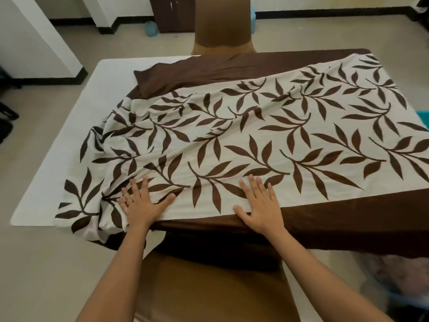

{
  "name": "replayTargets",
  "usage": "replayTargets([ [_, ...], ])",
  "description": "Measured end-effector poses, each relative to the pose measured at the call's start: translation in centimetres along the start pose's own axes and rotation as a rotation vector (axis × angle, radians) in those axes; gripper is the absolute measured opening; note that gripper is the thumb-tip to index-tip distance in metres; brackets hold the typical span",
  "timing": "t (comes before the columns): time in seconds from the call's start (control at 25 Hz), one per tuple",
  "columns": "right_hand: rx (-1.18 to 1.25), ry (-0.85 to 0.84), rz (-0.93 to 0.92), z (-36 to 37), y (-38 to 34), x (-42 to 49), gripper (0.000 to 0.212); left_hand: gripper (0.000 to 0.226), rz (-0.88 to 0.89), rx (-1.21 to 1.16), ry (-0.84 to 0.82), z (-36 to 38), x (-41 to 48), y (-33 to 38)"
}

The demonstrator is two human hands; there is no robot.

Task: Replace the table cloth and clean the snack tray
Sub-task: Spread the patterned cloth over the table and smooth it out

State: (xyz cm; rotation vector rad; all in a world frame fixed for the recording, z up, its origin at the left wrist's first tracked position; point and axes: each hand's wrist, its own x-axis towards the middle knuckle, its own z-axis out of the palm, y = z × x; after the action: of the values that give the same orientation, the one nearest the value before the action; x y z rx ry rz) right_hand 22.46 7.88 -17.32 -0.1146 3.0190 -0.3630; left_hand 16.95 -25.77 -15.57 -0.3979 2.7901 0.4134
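Note:
A cream table cloth (267, 135) with brown leaves and a dark brown border lies over most of the white table (76, 117). Its left part is bunched and wrinkled, leaving the table's left side bare. My left hand (141, 203) presses flat on the cloth near the front edge, fingers spread, by the wrinkles. My right hand (260, 205) lies flat on the cloth further right, at the seam with the brown border. No snack tray is in view.
A tan chair (222, 26) stands at the table's far side and another tan seat (209, 291) is just below my arms. A blue basket (394, 280) sits on the floor at the lower right. A small blue container (150, 28) stands by the far wall.

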Motion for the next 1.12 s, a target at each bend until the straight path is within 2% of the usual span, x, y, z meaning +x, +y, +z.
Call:
replayTargets([
  [0.32, -0.009, -0.021, -0.018, -0.3, -0.3, 0.0, 0.074, 0.124, -0.021, -0.027, -0.187, -2.4, 1.2, 1.0],
  [0.52, -0.045, -0.069, -0.015, -0.6, -0.4, 0.1, 0.075, 0.143, -0.029, 0.036, -0.446, -5.2, 2.6, 1.2],
  [0.6, -0.049, -0.075, -0.013, -0.6, -0.3, 0.0, 0.075, 0.135, -0.001, 0.034, -0.490, -5.5, 2.9, 0.9],
  [0.72, -0.055, -0.078, -0.016, -0.5, -0.4, 0.3, 0.075, 0.113, 0.058, -0.014, -0.451, -5.4, 3.3, 0.2],
  [0.88, -0.051, -0.067, 0.028, -0.4, -0.9, 0.6, 0.076, 0.115, 0.115, -0.001, -0.486, -5.4, 3.9, -0.7],
  [1.04, -0.073, -0.014, 0.269, 0.0, -8.8, 3.2, 0.070, 0.104, 0.151, 0.024, -0.535, -6.2, 4.7, -1.0],
  [1.12, 0.037, 0.039, 0.192, 0.7, -15.5, 5.2, 0.067, 0.098, 0.189, 0.017, -0.574, -6.6, 5.1, -1.2],
])
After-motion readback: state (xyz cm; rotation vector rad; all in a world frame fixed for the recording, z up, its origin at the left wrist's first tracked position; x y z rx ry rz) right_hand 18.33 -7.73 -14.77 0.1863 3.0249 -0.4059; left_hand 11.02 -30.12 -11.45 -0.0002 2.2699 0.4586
